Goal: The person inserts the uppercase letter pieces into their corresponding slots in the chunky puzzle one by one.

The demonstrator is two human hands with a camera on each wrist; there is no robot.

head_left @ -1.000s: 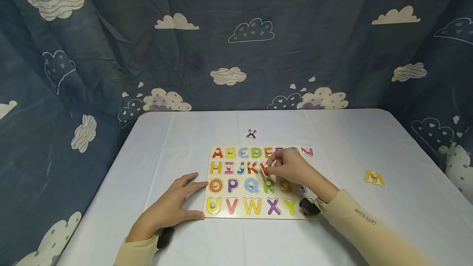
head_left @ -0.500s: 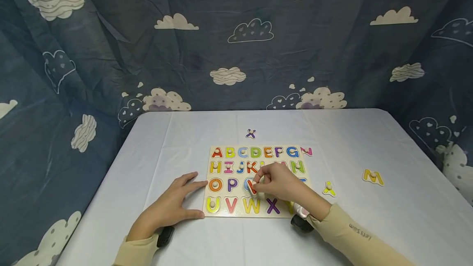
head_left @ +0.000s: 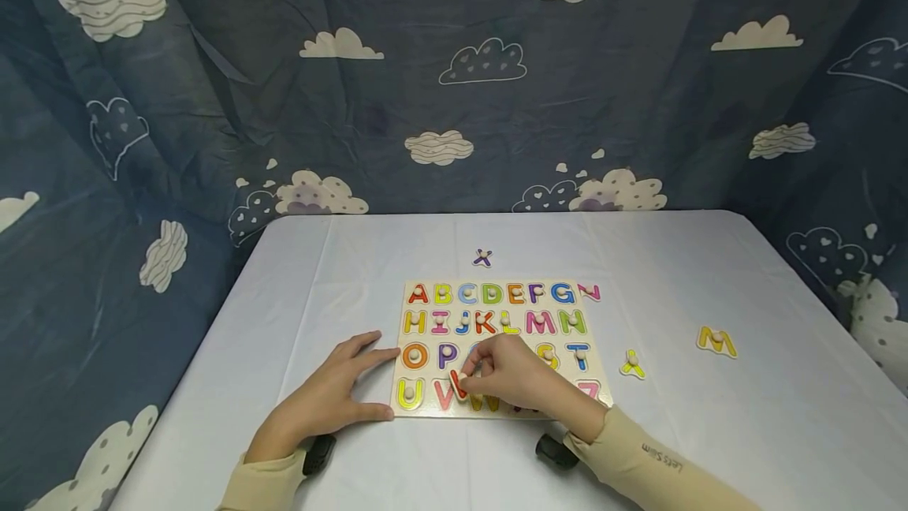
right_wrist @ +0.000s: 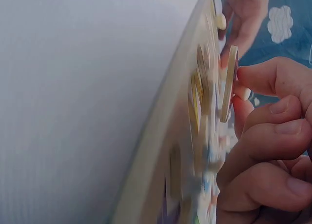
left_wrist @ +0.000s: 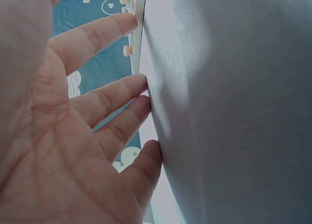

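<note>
My right hand [head_left: 511,377] pinches the small knob [right_wrist: 242,91] of a red V-shaped letter piece [head_left: 458,385]. That piece is tilted close over the bottom row of the alphabet puzzle board [head_left: 592,373], overlapping the right side of the printed V recess [head_left: 443,395] in the head view. Seen edge-on in the right wrist view, the letter piece [right_wrist: 229,85] stands off the board's face. My left hand [head_left: 326,393] lies with spread fingers at the board's left edge, index fingertip and thumb tip right at it. The right hand hides parts of the two lower rows.
Beyond the board lies a purple X piece [head_left: 482,258]. By its top right corner is a pink N- or Z-shaped piece [head_left: 589,292]. A yellow Y piece [head_left: 633,364] and a yellow M- or W-shaped piece [head_left: 718,341] lie to the right on the white tablecloth [head_left: 355,274].
My right hand has carried the red letter piece from the second row leftward and down to the bottom row, uncovering the upper rows and the yellow Y piece. The left hand has stayed in place.
</note>
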